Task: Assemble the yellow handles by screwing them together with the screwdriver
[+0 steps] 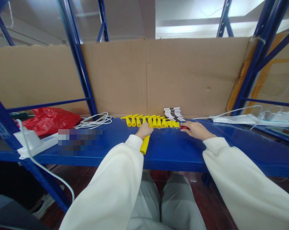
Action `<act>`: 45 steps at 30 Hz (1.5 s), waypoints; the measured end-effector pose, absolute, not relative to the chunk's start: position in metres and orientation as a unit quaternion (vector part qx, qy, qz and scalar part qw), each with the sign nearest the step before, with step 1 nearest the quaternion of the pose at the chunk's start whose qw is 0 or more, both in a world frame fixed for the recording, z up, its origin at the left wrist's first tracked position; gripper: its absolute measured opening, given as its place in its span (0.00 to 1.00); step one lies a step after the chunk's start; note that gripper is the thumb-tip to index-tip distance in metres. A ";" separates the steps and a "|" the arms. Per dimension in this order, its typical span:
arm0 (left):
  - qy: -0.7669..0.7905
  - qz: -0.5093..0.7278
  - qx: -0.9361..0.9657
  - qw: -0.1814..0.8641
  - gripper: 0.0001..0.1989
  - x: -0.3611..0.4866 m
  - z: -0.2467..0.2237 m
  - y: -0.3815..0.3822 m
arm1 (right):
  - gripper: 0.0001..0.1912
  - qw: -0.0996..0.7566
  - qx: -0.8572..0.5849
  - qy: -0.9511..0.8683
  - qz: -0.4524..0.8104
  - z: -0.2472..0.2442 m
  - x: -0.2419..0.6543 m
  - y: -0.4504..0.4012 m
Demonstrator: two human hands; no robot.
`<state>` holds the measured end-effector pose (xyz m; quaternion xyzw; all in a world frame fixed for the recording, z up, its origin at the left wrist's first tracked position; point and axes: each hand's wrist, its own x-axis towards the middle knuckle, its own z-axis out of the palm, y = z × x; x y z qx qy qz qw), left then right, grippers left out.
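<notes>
My left hand (144,129) is closed around a yellow T-shaped tool whose round hollow handle (145,146) sticks out toward me; its head end is partly hidden by the fingers. A row of similar yellow tools (133,121) lies side by side just beyond that hand, handle ends facing me. Smaller flat yellow pieces (172,124) lie at the right of the row. My right hand (197,130) is closed on a small red object (185,127), mostly covered by the fingers, so its kind cannot be made out. Behind the yellow pieces is a fanned stack of white-and-black strips (173,113).
The blue metal shelf (173,150) has a cardboard panel (182,76) along its back and blue uprights at both sides. At left are a red plastic bag (53,119), coiled white cable (98,119) and a power strip (39,145). White packets (237,119) and cables lie right.
</notes>
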<state>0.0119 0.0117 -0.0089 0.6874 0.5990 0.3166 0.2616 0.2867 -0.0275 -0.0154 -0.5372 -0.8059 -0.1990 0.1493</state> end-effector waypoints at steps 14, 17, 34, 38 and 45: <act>0.601 0.306 0.691 0.261 0.07 0.010 -0.009 0.013 | 0.14 0.140 -0.556 -0.782 -0.244 -0.012 0.284 -0.033; 0.599 0.315 0.686 0.268 0.08 0.010 -0.009 0.013 | 0.17 0.121 -0.563 -0.778 -0.251 -0.011 0.284 -0.033; 0.596 0.329 0.680 0.272 0.06 0.010 -0.011 0.014 | 0.04 0.178 -0.546 -0.786 -0.228 -0.013 0.288 -0.030; 0.595 0.331 0.678 0.276 0.07 0.010 -0.010 0.013 | 0.11 0.206 -0.520 -0.790 -0.252 -0.015 0.293 -0.029; 0.602 0.338 0.663 0.290 0.06 0.011 -0.012 0.015 | 0.16 0.250 -0.549 -0.777 -0.181 -0.014 0.294 -0.027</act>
